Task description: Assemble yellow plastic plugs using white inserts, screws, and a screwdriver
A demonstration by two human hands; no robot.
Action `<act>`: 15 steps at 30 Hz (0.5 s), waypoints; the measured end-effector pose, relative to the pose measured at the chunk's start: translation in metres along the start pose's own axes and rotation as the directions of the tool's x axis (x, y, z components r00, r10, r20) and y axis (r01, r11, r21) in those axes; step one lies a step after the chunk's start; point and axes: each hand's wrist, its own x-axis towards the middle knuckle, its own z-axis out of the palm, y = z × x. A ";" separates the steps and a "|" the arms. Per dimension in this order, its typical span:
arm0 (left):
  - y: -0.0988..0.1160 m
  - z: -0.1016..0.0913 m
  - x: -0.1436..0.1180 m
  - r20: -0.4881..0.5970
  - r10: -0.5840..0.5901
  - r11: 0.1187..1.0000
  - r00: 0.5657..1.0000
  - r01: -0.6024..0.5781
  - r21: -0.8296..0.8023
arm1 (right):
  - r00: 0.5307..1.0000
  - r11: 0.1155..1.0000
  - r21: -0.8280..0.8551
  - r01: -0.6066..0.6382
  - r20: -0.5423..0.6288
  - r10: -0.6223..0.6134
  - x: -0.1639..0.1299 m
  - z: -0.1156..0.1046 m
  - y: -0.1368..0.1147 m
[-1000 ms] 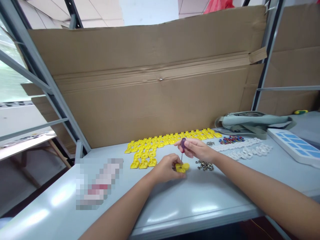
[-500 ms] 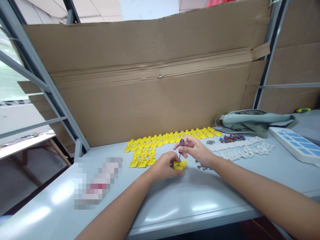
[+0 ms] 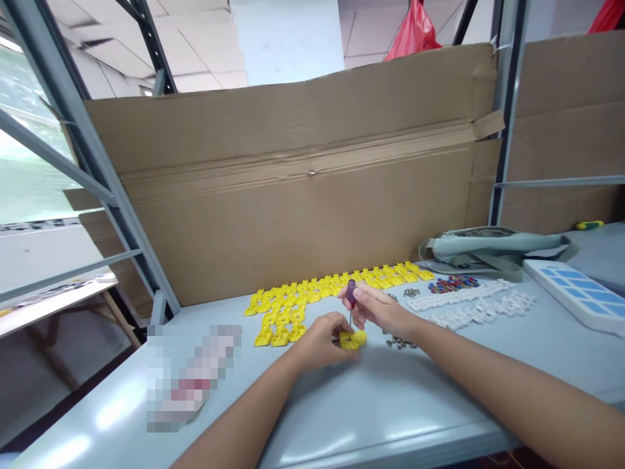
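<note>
My left hand (image 3: pixel 326 340) grips a small yellow plastic part (image 3: pixel 352 339) and steadies it at the tabletop. My right hand (image 3: pixel 375 305) is closed around the dark purple handle of a screwdriver (image 3: pixel 351 294). Its thin shaft points straight down, with the tip at the yellow part; the exact contact is too small to make out. Just right of the part lie several small metal pieces (image 3: pixel 400 342). Behind my hands, similar yellow parts (image 3: pixel 312 288) stand in rows along the cardboard.
White plastic pieces (image 3: pixel 481 311) lie in rows at the right, near red and blue small pieces (image 3: pixel 453 284) and a pile of screws (image 3: pixel 411 293). Farther right are a green bag (image 3: pixel 493 247) and a white-and-blue tray (image 3: pixel 576 293). A cardboard wall (image 3: pixel 312 215) closes off the back.
The camera view has tilted up a little, so everything sits lower. The fingers of my right hand have shifted round the screwdriver handle. My left hand keeps its hold on the yellow part.
</note>
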 end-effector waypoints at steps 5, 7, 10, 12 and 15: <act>-0.003 -0.001 0.001 0.012 0.037 0.999 0.999 -0.037 0.021 | 0.993 1.000 0.023 0.006 -0.118 -0.003 -0.001 0.005 0.010; -0.003 -0.002 0.001 0.019 0.036 0.999 0.999 -0.037 0.017 | 0.991 1.000 0.016 0.026 -0.128 -0.024 -0.001 0.005 0.011; -0.003 -0.001 0.001 0.013 0.024 1.000 1.000 -0.025 0.017 | 0.992 0.998 -0.027 0.061 -0.106 -0.063 -0.001 0.003 0.010; -0.004 -0.001 0.001 0.008 0.031 0.999 0.999 -0.031 0.011 | 0.997 0.995 -0.084 0.048 -0.048 -0.053 -0.002 0.000 0.009; -0.004 0.000 0.001 0.012 0.040 0.999 0.999 -0.040 -0.006 | 1.000 0.996 -0.085 0.001 0.015 0.000 -0.003 -0.002 0.009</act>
